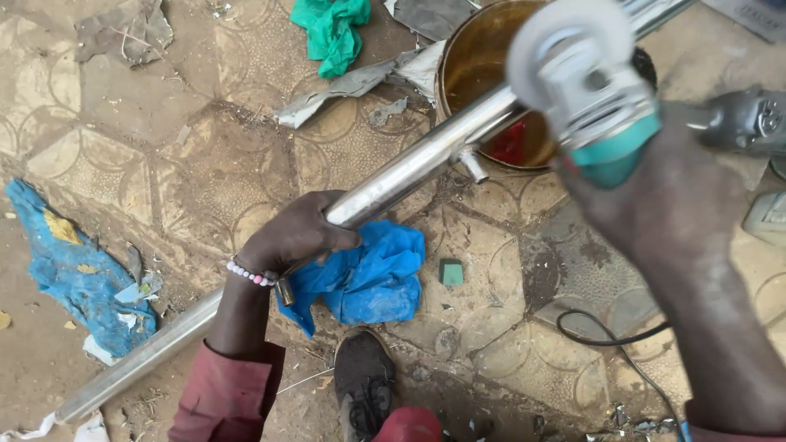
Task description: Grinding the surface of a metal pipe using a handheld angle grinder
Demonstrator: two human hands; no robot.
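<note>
My left hand [293,233] grips a long shiny steel pipe [409,168] that slants from the lower left up to the upper right. A bead bracelet [250,274] circles that wrist. My right hand [655,192] holds an angle grinder [594,90] with a teal and grey body, its round disc guard raised above the pipe, near the camera and blurred. A short stub [473,166] sticks out of the pipe below the grinder.
A blue cloth [368,282] lies under the pipe beside my shoe [364,385]. A rusty round tin [483,74] sits behind the pipe. A green rag [332,29], a blue scrap [74,270], a small green block [451,272] and a black cable [610,344] lie on the dusty patterned floor.
</note>
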